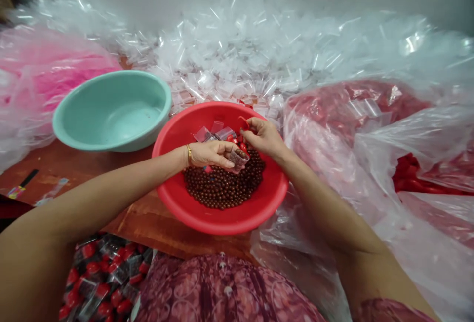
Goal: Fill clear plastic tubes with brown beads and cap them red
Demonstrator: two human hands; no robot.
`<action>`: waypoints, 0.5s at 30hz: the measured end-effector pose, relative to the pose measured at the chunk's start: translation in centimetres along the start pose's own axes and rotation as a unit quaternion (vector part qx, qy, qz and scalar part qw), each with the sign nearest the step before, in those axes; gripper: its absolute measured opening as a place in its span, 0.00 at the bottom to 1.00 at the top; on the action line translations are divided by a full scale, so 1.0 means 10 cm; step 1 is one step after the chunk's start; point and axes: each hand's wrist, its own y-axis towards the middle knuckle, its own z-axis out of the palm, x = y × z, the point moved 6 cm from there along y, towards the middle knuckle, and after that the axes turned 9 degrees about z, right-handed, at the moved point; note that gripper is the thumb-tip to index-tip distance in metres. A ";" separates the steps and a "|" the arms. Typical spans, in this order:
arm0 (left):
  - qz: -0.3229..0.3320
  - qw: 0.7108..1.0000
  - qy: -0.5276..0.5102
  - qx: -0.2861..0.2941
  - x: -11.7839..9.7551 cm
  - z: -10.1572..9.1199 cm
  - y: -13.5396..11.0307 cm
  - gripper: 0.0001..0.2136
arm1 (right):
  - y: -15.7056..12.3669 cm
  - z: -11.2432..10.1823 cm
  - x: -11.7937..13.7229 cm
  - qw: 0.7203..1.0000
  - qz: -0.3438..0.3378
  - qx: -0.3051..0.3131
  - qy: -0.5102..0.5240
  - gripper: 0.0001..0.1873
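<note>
A red basin (218,223) stands in front of me, with many small round brown balls (218,191) across its bottom. Above them my left hand (213,154) is closed around a small clear plastic container (240,160) that has brown balls inside. My right hand (263,134) pinches a small red cap-like piece (243,123) near the basin's far right side. Between and behind the hands lie more clear plastic pieces (203,134) and small red pieces (233,139) on the balls.
A mint-green basin (111,114) stands at the left. Clear plastic pieces (237,45) are heaped along the wall. Bags of red pieces (344,109) lie at the right, a pink-filled bag (62,70) at far left. Red-capped clear containers (107,277) fill the lower left.
</note>
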 end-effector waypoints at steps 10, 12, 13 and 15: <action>0.171 0.970 0.025 -0.169 -0.20 0.07 -0.33 0.13 | -0.06 -0.01 0.06 0.962 0.083 0.064 0.253 0.14; 0.179 0.968 0.018 -0.173 -0.18 0.04 -0.33 0.12 | -0.12 -0.06 0.15 0.958 0.055 0.070 0.273 0.16; 0.180 0.969 0.011 -0.166 -0.16 0.03 -0.32 0.12 | -0.16 -0.06 0.22 0.961 0.035 0.084 0.260 0.16; 0.180 0.974 -0.004 -0.137 -0.14 0.03 -0.31 0.13 | -0.24 -0.05 0.35 0.968 0.001 0.127 0.218 0.18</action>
